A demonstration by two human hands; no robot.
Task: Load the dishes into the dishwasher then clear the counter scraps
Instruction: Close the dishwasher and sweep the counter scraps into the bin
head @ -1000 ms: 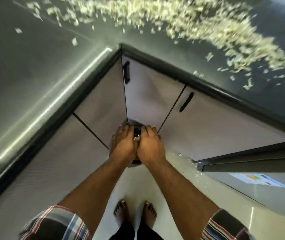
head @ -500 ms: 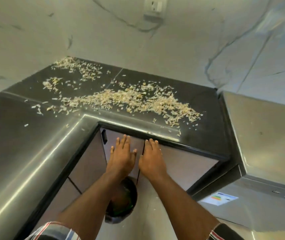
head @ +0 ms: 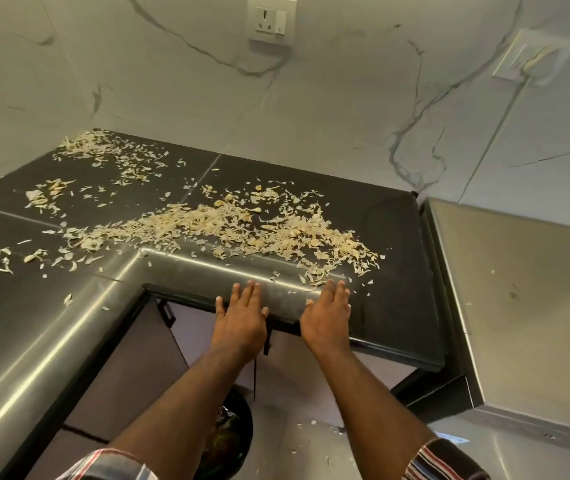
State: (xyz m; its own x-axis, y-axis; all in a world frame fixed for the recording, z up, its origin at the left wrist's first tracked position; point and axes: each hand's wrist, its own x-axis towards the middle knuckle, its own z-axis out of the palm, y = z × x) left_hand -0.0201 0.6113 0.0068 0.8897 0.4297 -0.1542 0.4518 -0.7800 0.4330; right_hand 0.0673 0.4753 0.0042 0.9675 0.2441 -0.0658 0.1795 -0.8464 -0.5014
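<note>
2 sleeves of striped cloth frame the bottom of my view, and between my forearms the dark bin [head: 233, 441] sits on the floor under the counter, with what looks like waste already in it. A few pale flakes lie on the floor beside it. Further out, my left hand [head: 240, 322] and right hand [head: 325, 320] reach over the counter edge [head: 207, 268], fingers straight and loosely spread, holding nothing. Beyond my fingertips the scraps [head: 228, 226] lie in 1 long band along the dark counter, with smaller patches [head: 103, 150] towards the far corner by the marble wall [head: 345, 116]. No dishes are in sight, so I judge that part finished; nearly all the clearing remains.
</note>
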